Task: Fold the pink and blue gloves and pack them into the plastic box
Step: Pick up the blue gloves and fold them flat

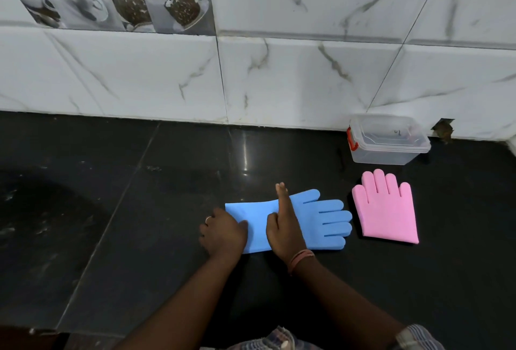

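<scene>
Blue glove [315, 219] flat on black desk [139, 224], left hand [223, 231] curled on its cuff, right hand [284, 226] pressing mid-glove, forefinger straight; pink glove [386, 210] beside; closed plastic box [388, 140] behind.

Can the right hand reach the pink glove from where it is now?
Probably yes. The right hand rests on the blue glove, and the pink glove lies just beside it on bare counter, with nothing between.

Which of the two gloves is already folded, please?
The pink glove, lying beside the plastic box: it looks doubled over and short. The blue glove lies stretched out flat under both hands.
</scene>
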### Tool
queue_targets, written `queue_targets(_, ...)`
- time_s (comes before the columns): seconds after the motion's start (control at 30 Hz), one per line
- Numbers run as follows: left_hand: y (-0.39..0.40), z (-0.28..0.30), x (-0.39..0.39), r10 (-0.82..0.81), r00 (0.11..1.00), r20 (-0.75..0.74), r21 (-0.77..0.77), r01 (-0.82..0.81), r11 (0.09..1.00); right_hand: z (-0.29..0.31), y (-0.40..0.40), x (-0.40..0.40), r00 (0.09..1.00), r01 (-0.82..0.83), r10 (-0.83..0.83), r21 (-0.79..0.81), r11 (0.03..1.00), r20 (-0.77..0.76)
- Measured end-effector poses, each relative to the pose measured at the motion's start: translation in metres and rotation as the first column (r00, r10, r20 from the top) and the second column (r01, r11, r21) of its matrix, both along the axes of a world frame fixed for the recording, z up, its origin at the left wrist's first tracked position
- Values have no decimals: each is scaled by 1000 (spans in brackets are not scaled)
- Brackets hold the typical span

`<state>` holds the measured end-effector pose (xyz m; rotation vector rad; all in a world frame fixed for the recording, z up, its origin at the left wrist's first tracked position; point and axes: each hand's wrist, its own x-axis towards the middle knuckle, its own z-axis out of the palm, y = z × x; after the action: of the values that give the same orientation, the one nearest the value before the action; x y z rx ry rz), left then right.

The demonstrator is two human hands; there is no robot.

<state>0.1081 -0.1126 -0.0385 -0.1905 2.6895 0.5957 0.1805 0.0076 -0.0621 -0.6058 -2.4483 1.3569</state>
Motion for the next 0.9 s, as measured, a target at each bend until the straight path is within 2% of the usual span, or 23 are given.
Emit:
queue_targets(0.07,-3,5,-8,43,996,75,-19,-42,999,-5,2,6,997,17,-10,-91,996,70)
queue_targets(0.2,-6,5,-10,30,989,145,17,-33,999,-13,9,7,995,50,-39,-124,991,91)
queue_targets(0.27,-6,5,-9,30,991,132,81,-41,996,-14,7,8,996,52,-43,-115,992,79)
queue_targets(0.33,-9,5,-12,27,992,122,238,-56,970,-12,6,9,998,32,-26,-110,993,60)
queue_targets(0.4,-13,7,-16,93,978,188,441,-169,882,-10,5,10,998,15,-8,-105,994,62)
queue_targets(0.47,-16,13,-18,171,925,340,558,-345,754,-9,7,11,998,15,-7,-123,992,69)
queue_targets(0.57,-18,30,-18,119,733,670,570,-610,551,0,8,9,998,34,-23,-210,977,54)
queue_targets(0.63,-15,40,-19,30,651,758,560,-674,482,6,7,9,996,91,-91,-289,953,14)
queue_targets(0.7,-4,48,-17,-19,670,742,590,-639,493,14,12,10,982,169,-188,-301,939,-33)
queue_targets(0.77,15,58,-11,-44,738,673,637,-548,543,29,17,10,971,220,-239,-314,923,-23)
queue_targets(0.83,41,68,-4,-78,820,568,692,-424,584,38,23,10,972,233,-226,-387,892,66)
queue_targets(0.9,70,73,5,-114,868,483,736,-333,589,44,30,13,985,172,-135,-517,838,110)
